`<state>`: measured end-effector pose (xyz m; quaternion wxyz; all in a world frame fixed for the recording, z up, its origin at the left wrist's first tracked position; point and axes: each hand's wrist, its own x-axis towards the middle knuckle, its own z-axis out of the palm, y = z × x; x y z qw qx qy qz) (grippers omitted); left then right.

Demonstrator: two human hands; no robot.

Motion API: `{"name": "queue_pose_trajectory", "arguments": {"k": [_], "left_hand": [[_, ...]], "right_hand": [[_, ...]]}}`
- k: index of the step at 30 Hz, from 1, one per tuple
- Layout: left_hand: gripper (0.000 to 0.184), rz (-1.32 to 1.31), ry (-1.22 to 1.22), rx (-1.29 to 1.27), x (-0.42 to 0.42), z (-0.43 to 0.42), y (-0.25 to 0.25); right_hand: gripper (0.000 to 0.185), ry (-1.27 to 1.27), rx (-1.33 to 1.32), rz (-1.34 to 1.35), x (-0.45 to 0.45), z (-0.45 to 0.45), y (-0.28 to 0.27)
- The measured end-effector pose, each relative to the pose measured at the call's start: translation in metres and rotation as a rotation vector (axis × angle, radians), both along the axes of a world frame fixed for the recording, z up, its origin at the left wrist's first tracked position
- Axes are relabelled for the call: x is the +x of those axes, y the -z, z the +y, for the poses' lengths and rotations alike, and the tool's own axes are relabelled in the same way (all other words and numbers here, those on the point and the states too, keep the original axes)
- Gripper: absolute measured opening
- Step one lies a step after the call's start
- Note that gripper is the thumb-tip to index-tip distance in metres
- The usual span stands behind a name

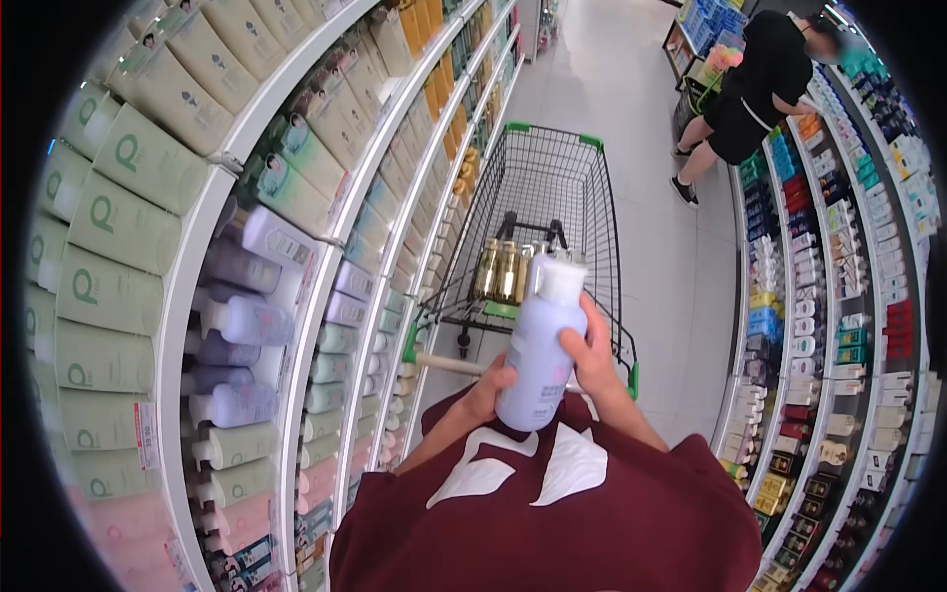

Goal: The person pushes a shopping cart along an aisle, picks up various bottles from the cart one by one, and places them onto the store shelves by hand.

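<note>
Both my hands hold a lavender pump bottle (541, 345) with a white pump top, tilted in front of my chest. My left hand (485, 392) grips its lower left side. My right hand (592, 347) wraps the upper right side, just below the pump. Directly beyond the bottle stands a wire shopping cart (599, 183) with green corners. Several gold-coloured bottles (507, 268) stand in the cart's near end, partly hidden behind the bottle. The cart's handle (449, 364) runs just past my hands.
At left, shelves carry similar lavender bottles (247, 322), pale green bottles (128, 219) and cartons. Shelves of toiletries (804, 335) line the right side. A person in black (760, 89) stands by the right shelf, farther along the tiled aisle (671, 286).
</note>
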<state>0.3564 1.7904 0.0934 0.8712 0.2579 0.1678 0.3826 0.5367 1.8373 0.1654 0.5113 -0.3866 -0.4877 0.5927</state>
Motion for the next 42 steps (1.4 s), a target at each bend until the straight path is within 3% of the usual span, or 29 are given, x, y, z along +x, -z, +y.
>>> {"name": "queue_pose_trajectory", "arguments": {"k": [2, 5, 7, 8, 10, 38, 41, 42], "left_hand": [[0.098, -0.129, 0.037, -0.071, 0.006, -0.002, -0.021], [0.102, -0.318, 0.008, -0.067, 0.006, 0.000, -0.032], [0.097, -0.346, -0.067, -0.014, 0.003, -0.004, -0.033], [0.106, -0.344, -0.079, -0.101, 0.001, -0.007, -0.024], [0.105, -0.328, -0.093, -0.088, 0.000, -0.009, -0.019], [0.101, -0.323, -0.155, -0.114, 0.009, -0.022, -0.022], [0.098, -0.223, -0.143, -0.039, -0.003, -0.020, -0.023], [0.098, -0.224, -0.142, -0.038, -0.005, -0.021, -0.023]], "right_hand": [[0.076, -0.132, -0.197, 0.299, -0.001, 0.005, 0.008], [0.075, -0.309, -0.241, 0.481, -0.013, 0.016, -0.001], [0.076, -0.359, -0.254, 0.455, -0.018, 0.014, 0.003], [0.077, -0.303, -0.253, 0.382, -0.023, 0.012, 0.003], [0.081, -0.189, -0.244, 0.238, -0.032, 0.011, 0.002], [0.076, -0.204, -0.249, 0.267, -0.025, 0.003, 0.005], [0.075, -0.294, -0.405, 0.270, -0.018, 0.004, 0.001], [0.077, -0.257, -0.245, 0.191, -0.023, 0.007, -0.003]]}}
